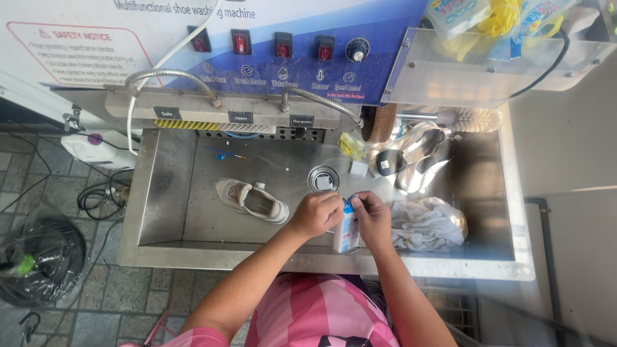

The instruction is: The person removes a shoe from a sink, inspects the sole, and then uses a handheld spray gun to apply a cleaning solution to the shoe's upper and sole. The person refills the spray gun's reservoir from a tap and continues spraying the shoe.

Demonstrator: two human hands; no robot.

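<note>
The steel sink basin (168, 193) serves as the landmark. On its floor, left of the round drain (322, 178), lies a pale sneaker (252, 200) on its side. Toward the basin's back wall lies a thin blue brush (225, 154). At the basin's right end sits a crumpled white cloth (429, 223), and behind that a dark shoe (411, 154) lies near a bristle brush head (474, 119) on a shaft. Above the basin's back edge runs a blue control panel (289, 48) with red switches and a dial. Left of the basin, on the paved floor, stand a white appliance (96, 148) and a black bag (40, 260).
</note>
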